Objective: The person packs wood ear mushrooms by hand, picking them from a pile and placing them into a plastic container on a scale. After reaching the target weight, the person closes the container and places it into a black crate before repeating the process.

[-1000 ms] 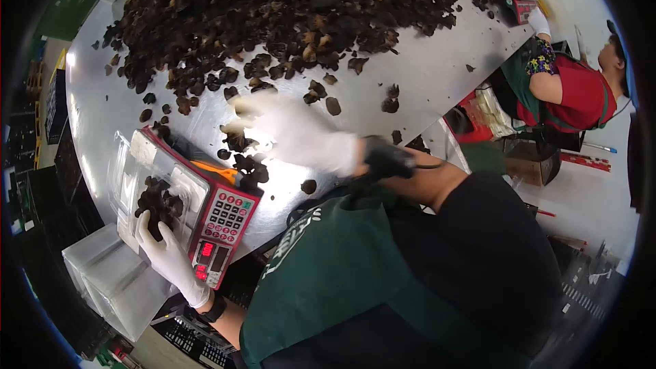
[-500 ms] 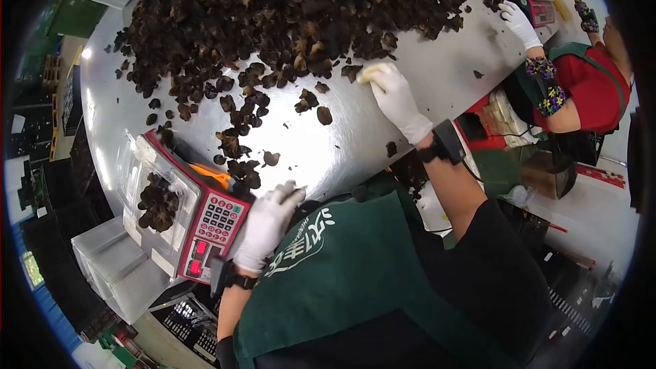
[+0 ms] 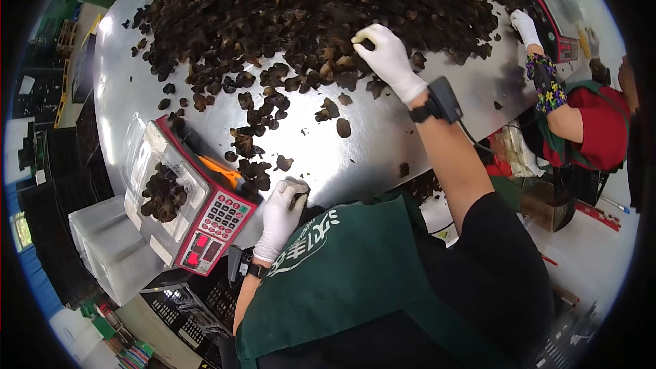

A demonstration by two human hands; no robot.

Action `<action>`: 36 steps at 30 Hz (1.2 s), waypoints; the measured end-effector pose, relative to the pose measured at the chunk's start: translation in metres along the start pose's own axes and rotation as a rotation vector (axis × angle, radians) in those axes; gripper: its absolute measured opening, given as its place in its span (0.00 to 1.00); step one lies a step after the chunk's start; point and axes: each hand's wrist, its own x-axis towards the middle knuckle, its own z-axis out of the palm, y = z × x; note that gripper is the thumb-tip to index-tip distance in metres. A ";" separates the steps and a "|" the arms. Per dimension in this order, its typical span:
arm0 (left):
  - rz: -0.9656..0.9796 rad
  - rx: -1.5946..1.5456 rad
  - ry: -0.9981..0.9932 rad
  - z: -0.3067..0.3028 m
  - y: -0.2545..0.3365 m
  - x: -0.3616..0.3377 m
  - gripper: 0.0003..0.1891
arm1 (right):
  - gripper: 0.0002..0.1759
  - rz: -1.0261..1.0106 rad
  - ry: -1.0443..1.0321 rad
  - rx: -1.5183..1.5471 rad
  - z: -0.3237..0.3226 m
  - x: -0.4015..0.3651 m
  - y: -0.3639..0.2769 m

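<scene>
My left hand (image 3: 279, 222), in a white glove, is curled beside the red-framed scale, close to my apron. A dark piece of wood ear mushroom (image 3: 298, 198) shows between its fingers. My right hand (image 3: 388, 61), gloved too, is raised at the near edge of the big pile of wood ear mushrooms (image 3: 314, 14). Its thumb and fingers are pinched together; whatever they hold is hidden. Loose mushroom pieces (image 3: 343, 128) lie on the metal table between my hands. On the scale (image 3: 217, 222), a dark clump of mushrooms (image 3: 164, 193) rests on the clear-covered pan.
An orange-handled tool (image 3: 222, 169) lies against the scale. Clear plastic bins (image 3: 113, 249) stand left of it. Across the metal table (image 3: 451, 106), at right, a co-worker's gloved hand (image 3: 526, 29) is beside a second red scale (image 3: 557, 24).
My right hand has moved up to the pile's edge and its fingers have curled. My left hand has closed more. The view has shifted, and the co-worker's hand is nearer the second scale.
</scene>
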 end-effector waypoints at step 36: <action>-0.045 -0.120 0.069 -0.007 0.070 0.168 0.13 | 0.22 0.064 -0.112 -0.034 -0.021 -0.057 -0.023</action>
